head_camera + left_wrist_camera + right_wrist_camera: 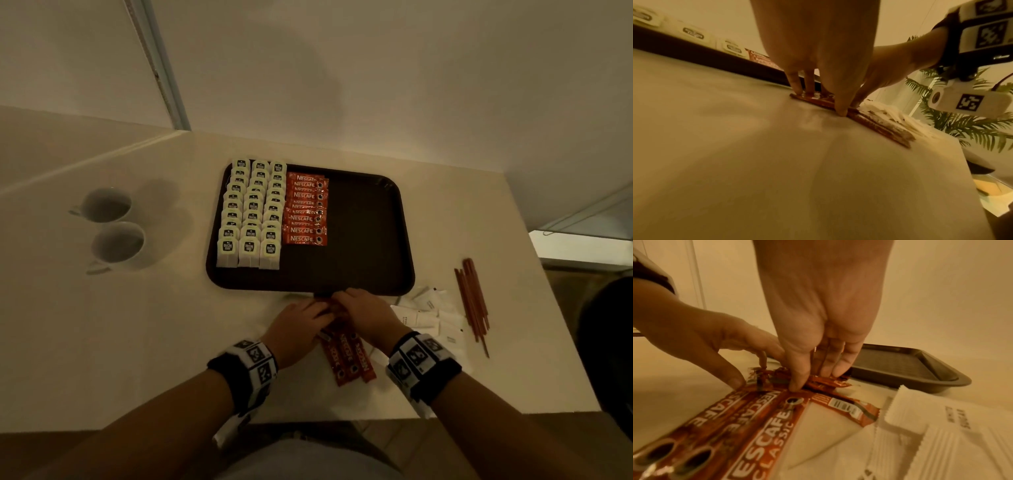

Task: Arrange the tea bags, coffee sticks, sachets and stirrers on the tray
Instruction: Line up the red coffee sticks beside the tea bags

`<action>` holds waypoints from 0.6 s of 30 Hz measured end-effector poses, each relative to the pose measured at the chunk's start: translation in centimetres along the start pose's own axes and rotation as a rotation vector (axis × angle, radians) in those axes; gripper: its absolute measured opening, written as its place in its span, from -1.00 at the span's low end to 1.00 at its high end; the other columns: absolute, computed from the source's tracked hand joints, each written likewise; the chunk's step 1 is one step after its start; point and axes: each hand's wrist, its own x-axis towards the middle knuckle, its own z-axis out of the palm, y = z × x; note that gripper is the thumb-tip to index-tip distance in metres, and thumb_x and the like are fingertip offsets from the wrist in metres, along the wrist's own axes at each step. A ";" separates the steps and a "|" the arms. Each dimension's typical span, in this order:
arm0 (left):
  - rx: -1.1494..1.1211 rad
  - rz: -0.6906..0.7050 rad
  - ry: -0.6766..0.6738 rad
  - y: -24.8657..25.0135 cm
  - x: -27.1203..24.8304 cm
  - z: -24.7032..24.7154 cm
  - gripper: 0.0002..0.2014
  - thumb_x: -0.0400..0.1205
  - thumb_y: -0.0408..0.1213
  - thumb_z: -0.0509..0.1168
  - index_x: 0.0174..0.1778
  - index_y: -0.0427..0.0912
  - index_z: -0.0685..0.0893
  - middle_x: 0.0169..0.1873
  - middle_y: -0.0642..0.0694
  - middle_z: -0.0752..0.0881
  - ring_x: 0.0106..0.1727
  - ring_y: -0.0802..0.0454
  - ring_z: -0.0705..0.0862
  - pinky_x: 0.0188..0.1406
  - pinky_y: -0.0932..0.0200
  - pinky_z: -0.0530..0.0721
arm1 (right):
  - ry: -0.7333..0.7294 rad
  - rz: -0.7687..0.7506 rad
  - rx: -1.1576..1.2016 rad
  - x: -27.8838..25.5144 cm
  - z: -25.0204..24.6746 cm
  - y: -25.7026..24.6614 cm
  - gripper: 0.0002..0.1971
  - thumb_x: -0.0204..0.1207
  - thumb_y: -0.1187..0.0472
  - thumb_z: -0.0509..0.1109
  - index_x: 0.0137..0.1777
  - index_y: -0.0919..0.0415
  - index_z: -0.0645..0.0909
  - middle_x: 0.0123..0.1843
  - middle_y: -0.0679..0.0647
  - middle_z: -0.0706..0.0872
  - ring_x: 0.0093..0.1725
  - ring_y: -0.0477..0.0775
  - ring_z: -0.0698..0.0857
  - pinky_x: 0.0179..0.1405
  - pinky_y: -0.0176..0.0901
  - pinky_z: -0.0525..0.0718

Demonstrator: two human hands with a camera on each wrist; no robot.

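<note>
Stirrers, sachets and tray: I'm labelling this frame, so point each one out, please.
stirrers [474,301], head view, middle of the brown bundle.
sachets [428,317], head view, white paper face.
tray [363,246], head view, bare dark floor.

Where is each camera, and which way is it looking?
Head: up high, looking down at the dark brown plastic tray and pale table; both forearms, left hand and right hand show.
Left wrist: low by the table, facing along the left hand's fingers; the other hand shows too.
Right wrist: low, facing along the right hand's fingers toward the tray.
All three share the loose red Nescafe coffee sticks.
</note>
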 end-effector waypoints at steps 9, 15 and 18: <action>-0.123 -0.068 0.165 -1.1 -1.4 -1.2 -0.68 0.58 -0.20 0.39 0.22 -0.22 0.63 0.07 -0.18 0.70 0.06 -0.11 0.66 0.09 0.12 0.54 | -0.024 -0.094 -0.150 0.7 -0.6 -1.1 -0.61 0.63 0.06 0.22 0.43 0.10 0.38 0.40 0.07 0.45 0.36 0.07 0.44 0.36 -0.05 0.45; -0.032 -0.119 0.051 -2.3 -2.2 -1.6 -0.77 0.57 -0.16 0.38 0.03 -0.24 0.68 0.00 -0.18 0.62 0.04 -0.13 0.56 -0.04 0.17 0.35 | -0.077 -0.143 -0.244 0.8 -0.3 -1.8 -0.53 0.59 0.07 0.28 0.48 0.12 0.34 0.44 0.11 0.39 0.35 0.11 0.45 0.33 -0.01 0.51; -0.037 -0.185 0.012 -2.8 -2.7 -1.8 -0.77 0.65 -0.17 0.28 0.14 -0.23 0.58 0.14 -0.15 0.57 0.17 -0.09 0.53 0.05 0.21 0.36 | -0.063 -0.193 -0.321 0.8 -0.2 -2.0 -0.56 0.61 0.11 0.25 0.47 0.16 0.38 0.48 0.15 0.34 0.38 0.13 0.41 0.38 0.01 0.44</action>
